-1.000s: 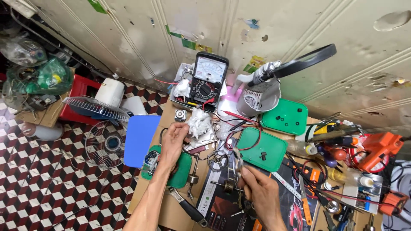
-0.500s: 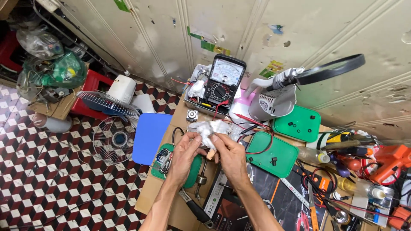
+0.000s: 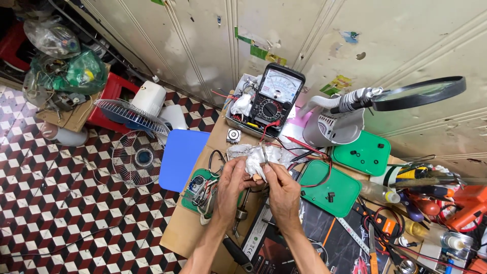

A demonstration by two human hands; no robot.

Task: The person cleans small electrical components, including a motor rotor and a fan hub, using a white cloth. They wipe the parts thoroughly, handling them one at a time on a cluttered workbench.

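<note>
- A clear plastic bag [image 3: 50,38] is lying at the far left, holding tangled scrap; just below it a green bag [image 3: 81,73] is bulging with wires and parts.
- A white fan head [image 3: 133,114] is lying on the tiled floor beside a blue stool [image 3: 182,157].
- An open green casing [image 3: 200,190] is sitting at the bench's left edge, holding a small circuit board and loose wires.
- The left hand [image 3: 231,185] is pinching the lower edge of a crumpled white cloth [image 3: 256,158], fingers closed on it.
- The right hand [image 3: 281,190] is gripping the same cloth from the other side, thumb pressing a small tan piece against it; both hands are meeting just under the cloth.
- Behind them a shallow tray [image 3: 238,109] is holding a black analog multimeter [image 3: 276,94] and a rag.
- Further right, two green lids [image 3: 329,187] are lying flat below a magnifier lamp [image 3: 355,109].
- Compared with a second ago, the right hand is no longer down among the tools; it is now up at the cloth with the left.
</note>
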